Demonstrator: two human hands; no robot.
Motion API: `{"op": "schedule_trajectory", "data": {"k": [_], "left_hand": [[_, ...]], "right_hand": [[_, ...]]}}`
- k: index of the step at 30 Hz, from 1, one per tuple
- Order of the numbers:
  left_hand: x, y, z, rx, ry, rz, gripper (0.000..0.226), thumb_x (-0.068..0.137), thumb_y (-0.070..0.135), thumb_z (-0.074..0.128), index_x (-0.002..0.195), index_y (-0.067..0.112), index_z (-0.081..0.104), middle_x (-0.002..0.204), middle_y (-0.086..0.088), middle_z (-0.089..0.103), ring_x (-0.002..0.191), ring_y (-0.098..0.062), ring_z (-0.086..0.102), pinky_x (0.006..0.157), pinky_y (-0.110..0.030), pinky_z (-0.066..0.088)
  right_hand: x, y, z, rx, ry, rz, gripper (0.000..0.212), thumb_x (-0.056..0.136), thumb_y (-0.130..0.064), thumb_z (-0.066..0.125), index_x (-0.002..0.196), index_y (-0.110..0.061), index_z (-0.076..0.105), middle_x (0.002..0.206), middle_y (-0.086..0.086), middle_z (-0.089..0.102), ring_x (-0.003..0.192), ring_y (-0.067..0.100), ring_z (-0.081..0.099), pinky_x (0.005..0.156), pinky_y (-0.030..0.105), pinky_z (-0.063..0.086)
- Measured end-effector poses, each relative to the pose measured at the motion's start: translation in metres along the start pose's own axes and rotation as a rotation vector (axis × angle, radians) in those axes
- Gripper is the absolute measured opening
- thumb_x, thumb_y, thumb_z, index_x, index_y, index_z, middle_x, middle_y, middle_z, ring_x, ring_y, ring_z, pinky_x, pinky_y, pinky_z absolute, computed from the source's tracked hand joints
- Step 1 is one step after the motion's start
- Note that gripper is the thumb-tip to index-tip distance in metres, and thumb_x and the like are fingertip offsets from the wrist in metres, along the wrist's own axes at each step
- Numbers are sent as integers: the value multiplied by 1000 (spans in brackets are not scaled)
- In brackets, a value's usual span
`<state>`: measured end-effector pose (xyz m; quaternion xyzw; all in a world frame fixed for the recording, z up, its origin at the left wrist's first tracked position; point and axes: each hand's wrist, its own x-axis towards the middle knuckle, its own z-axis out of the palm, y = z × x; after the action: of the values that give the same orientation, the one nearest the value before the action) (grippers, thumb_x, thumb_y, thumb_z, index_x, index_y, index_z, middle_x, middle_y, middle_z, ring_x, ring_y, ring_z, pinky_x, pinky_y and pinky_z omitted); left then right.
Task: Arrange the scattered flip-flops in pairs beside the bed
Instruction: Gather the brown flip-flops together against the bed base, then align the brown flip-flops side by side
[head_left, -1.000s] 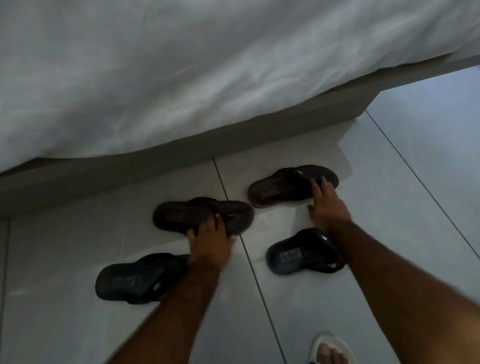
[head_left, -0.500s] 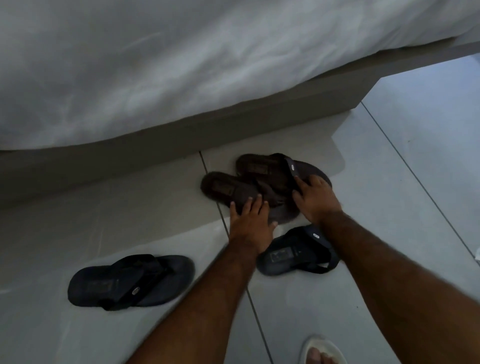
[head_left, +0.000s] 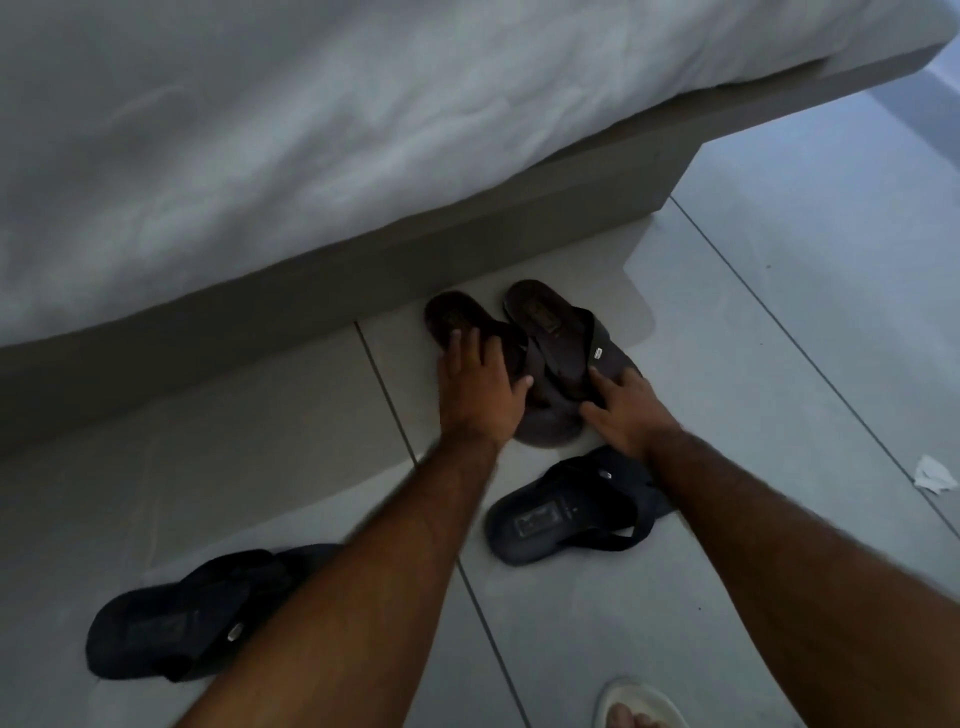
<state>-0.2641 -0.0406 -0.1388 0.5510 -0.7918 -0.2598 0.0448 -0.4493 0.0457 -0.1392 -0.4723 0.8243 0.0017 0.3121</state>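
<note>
Two brown flip-flops lie side by side near the bed base, heels toward it. My left hand (head_left: 475, 392) presses flat on the left brown flip-flop (head_left: 452, 319). My right hand (head_left: 626, 405) rests with its fingertips on the toe end of the right brown flip-flop (head_left: 558, 332); their straps overlap in the middle. One dark blue flip-flop (head_left: 561, 512) lies just below my right wrist. The other dark blue flip-flop (head_left: 176, 618) lies at the lower left, partly hidden by my left forearm.
The bed (head_left: 363, 130) with a white cover fills the top, its grey base (head_left: 260, 317) running diagonally. Pale floor tiles (head_left: 779, 364) spread to the right. A crumpled white scrap (head_left: 932, 475) lies at the right edge. My foot in a white sandal (head_left: 636, 709) shows at the bottom.
Both hands have slid the brown flip-flops together and turned them, heels toward the bed base. The dark blue flip-flops have stayed where they were.
</note>
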Motion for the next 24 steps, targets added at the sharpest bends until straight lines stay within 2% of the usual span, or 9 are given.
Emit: {"op": "schedule_trajectory", "data": {"k": [1, 3, 5, 7, 9, 13, 17, 21, 24], "left_hand": [[-8, 1, 5, 13, -12, -63, 88, 85, 62, 60, 153, 15, 31, 165, -18, 15, 154, -33, 4, 124, -49, 11], [-23, 1, 17, 79, -142, -115, 105, 76, 72, 63, 157, 20, 21, 167, -19, 1, 153, -37, -9, 124, -50, 10], [-28, 2, 24, 189, -198, -80, 111, 73, 72, 67, 159, 23, 17, 167, -21, -4, 151, -42, -16, 124, -50, 9], [-24, 3, 24, 231, -213, -53, 112, 72, 71, 69, 158, 24, 16, 166, -23, -5, 150, -45, -18, 124, -49, 7], [-16, 4, 20, 255, -249, -27, 115, 69, 71, 72, 158, 26, 14, 166, -22, -6, 150, -45, -19, 124, -49, 6], [6, 0, 10, 264, -313, 33, 118, 66, 64, 80, 158, 27, 16, 167, -18, -12, 151, -41, -18, 125, -48, 9], [28, -2, 3, 241, -365, 92, 118, 59, 60, 86, 153, 25, 23, 167, -16, -11, 153, -37, -11, 125, -49, 11], [36, 1, -1, 203, -377, 66, 127, 50, 82, 75, 153, 27, 24, 168, -13, -7, 154, -33, -7, 125, -50, 8], [38, 4, 2, 237, -344, 71, 121, 55, 87, 65, 152, 27, 26, 168, -13, -1, 155, -31, -1, 123, -54, 7]], "right_hand": [[-2, 0, 3, -3, 7, -4, 75, 89, -51, 47, 156, -23, 27, 144, 22, 32, 139, 37, 25, 116, 48, 30], [-5, 0, 8, -8, 11, -20, 78, 87, -54, 44, 156, -24, 26, 158, 17, 19, 146, 35, 13, 120, 50, 23], [-4, 0, 8, -6, 14, -33, 78, 85, -55, 37, 156, -25, 25, 164, 11, 11, 149, 33, 8, 121, 52, 21], [-2, 2, 5, -30, 21, -41, 73, 88, -55, 29, 156, -26, 26, 164, 9, 14, 148, 33, 12, 119, 51, 25], [0, 1, 4, -81, 38, -60, 71, 90, -55, 26, 155, -25, 27, 164, 10, 17, 148, 34, 15, 118, 52, 26], [8, -7, 4, -111, 90, -51, 63, 99, -40, 42, 156, -23, 23, 164, 13, 16, 149, 37, 15, 117, 53, 22], [19, -17, 5, -84, 92, 0, 66, 97, -44, 42, 157, -24, 19, 164, 15, 13, 148, 42, 16, 116, 57, 22], [25, -28, 8, -64, 85, 78, 69, 94, -54, 36, 155, -24, 21, 162, 16, 14, 144, 45, 17, 111, 58, 26], [24, -36, 7, -36, 54, 115, 77, 89, -60, 31, 155, -21, 23, 165, 12, 9, 144, 40, 14, 111, 52, 28]]}}
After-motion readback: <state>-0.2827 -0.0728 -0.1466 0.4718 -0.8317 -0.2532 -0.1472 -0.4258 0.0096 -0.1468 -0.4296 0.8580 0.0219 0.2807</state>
